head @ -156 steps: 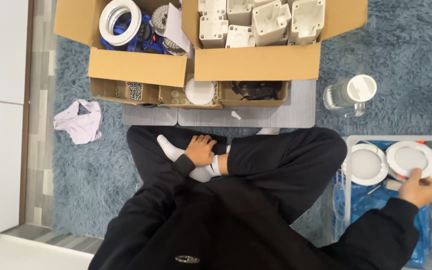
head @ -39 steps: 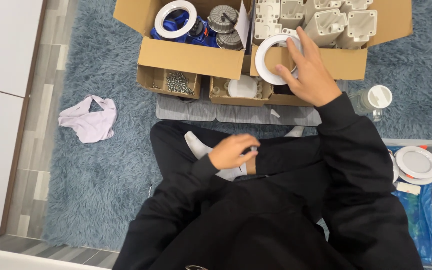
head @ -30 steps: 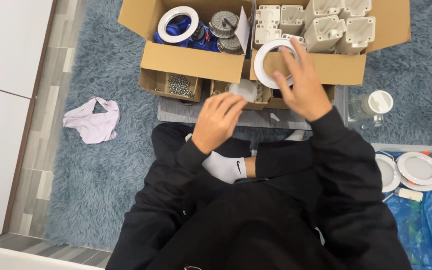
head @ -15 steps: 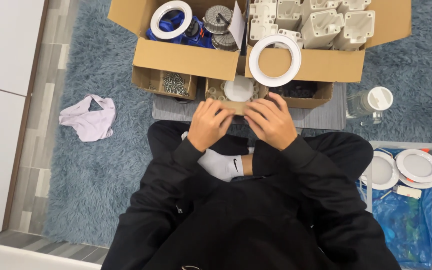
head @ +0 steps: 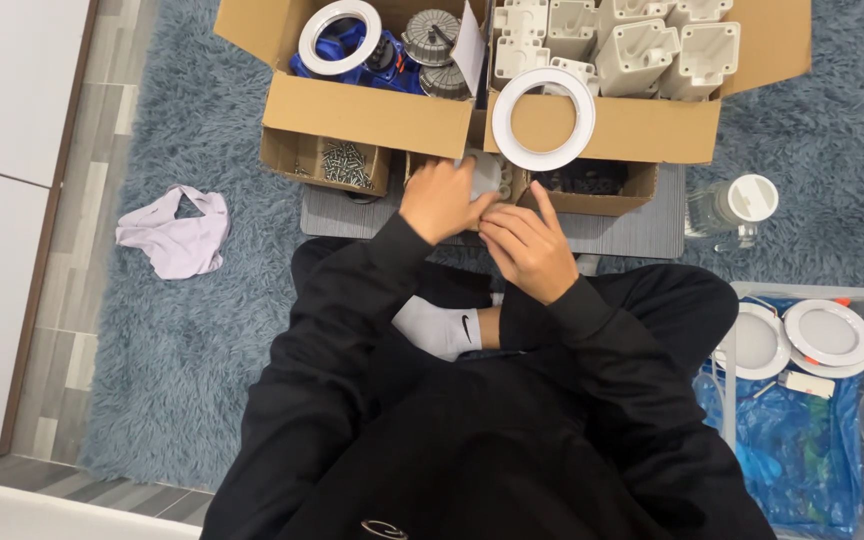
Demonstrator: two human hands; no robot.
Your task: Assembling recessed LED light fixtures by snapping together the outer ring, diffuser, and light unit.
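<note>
I sit cross-legged on a blue shaggy rug in front of open cardboard boxes. A white ring (head: 543, 118) leans against the front wall of the right-hand box (head: 652, 135). Both hands meet at a small low box (head: 500, 185) just below it. My left hand (head: 441, 199) reaches into that box and touches a pale round part (head: 486, 176); whether it grips the part is hidden. My right hand (head: 524, 247) rests beside it with fingers spread toward the same part.
The left box (head: 352, 100) holds another white ring (head: 337, 35), blue wrapping and grey metal parts. A small box of screws (head: 342, 162) sits below it. A clear jar (head: 727, 208) stands at right, a wire basket (head: 822, 345) with white round lamps at lower right, a pale cloth (head: 174, 230) at left.
My right hand carried the white ring from the basket to the right-hand box, left it leaning there, then came down. Both hands have moved forward into the small low box.
</note>
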